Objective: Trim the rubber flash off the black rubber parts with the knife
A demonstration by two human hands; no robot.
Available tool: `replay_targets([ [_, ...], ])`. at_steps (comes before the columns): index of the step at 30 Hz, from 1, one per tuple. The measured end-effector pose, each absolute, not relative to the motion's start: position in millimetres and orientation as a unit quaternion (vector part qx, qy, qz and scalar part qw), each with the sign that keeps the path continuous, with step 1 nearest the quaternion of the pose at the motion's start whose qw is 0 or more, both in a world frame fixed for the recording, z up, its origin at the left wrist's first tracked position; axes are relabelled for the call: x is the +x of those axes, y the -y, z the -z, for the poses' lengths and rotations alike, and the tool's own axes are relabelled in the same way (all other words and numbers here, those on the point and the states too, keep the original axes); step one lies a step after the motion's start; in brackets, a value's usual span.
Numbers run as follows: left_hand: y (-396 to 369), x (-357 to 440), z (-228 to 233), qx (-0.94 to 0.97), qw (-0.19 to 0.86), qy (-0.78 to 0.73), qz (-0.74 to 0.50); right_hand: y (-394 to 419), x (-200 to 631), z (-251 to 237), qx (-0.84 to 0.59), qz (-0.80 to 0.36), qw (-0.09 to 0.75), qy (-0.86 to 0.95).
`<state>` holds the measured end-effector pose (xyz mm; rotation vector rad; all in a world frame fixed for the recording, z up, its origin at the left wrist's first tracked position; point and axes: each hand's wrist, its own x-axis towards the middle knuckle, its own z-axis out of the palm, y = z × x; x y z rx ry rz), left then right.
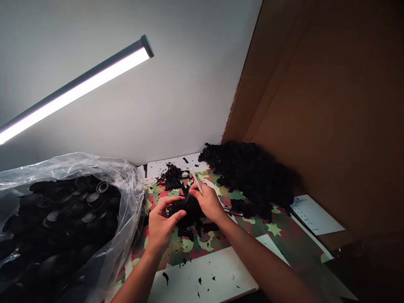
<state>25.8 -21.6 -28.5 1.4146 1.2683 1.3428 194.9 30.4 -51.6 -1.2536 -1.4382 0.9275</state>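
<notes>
From the head view, both hands meet over the middle of the counter [217, 277], above a camouflage-patterned mat [280, 235]. The left hand [162, 225] cups a black ribbed rubber part [186, 208] from the side, thumb and fingers curled about it, so its grip is closed on the part. The right hand [208, 202] presses against the part from the other side and pinches a thin pale tool [196, 180], blade or stick I cannot tell, whose tip points up and away.

The part looks light, soft and springy; its ribs likely give the fingers purchase, and a hold round the body, clear of the edge where the tool works, seems safest.

To the left a clear plastic bag [126, 189] lies open, full of similar black ribbed parts [75, 210]. Behind the hands and to the right sits a heap of black trimmings [252, 172], with loose scraps scattered over the mat. A cardboard wall [331, 105] stands at right, a lit strip lamp [75, 90] hangs at upper left, and a paper sheet [315, 216] lies near the cardboard.
</notes>
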Motion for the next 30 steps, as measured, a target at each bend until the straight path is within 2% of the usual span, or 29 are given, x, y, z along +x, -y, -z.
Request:
replay_targets([
  [4,13.8,18.7,33.4,0.481,0.493,-0.485,-0.54,-22.5,191.3,52.3,-0.469,-0.432,0.458,0.619],
  [12,11.2,17.2,35.1,0.381,0.545,-0.479,-0.573,-8.2,191.9,41.1,-0.446,-0.38,0.539,0.605],
  [16,12.0,16.9,40.4,0.384,0.558,-0.471,-0.565,-0.9,186.0,39.5,-0.387,-0.453,0.53,0.603],
  [20,13.6,18.7,38.8,0.405,0.541,-0.477,-0.561,-0.8,180.7,44.1,-0.389,-0.491,0.501,0.597],
  [30,19.2,21.3,26.9,0.54,0.416,-0.488,-0.544,-10.2,180.2,38.8,-0.452,-0.337,0.498,0.659],
])
